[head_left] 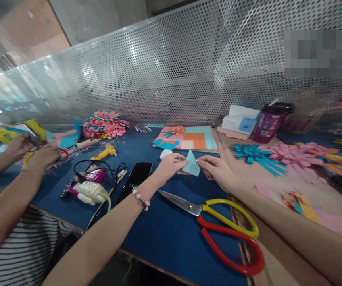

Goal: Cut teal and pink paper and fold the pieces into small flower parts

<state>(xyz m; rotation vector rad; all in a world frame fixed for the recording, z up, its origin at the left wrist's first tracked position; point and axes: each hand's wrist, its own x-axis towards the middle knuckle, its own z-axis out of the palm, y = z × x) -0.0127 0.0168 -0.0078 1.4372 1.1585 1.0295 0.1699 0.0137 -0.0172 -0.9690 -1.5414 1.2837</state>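
Pinching a small, pointed light-blue paper piece [191,165] between thumb and fingers of the left hand [173,166] at one side and, apparently, of the right hand [217,171] at the other. Held up over the blue worktop [171,242] towards its right edge, beyond large metal scissors with red and yellow handles [199,210] reaching across that edge. Probably very light, thin, easily creased; best held by the opposite margins with gentle fingertip pressure.

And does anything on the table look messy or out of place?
Yes, slightly: the black cable lies in loose loops near the phone, and small paper scraps litter the blue tabletop toward the left. Nothing looks spilled.
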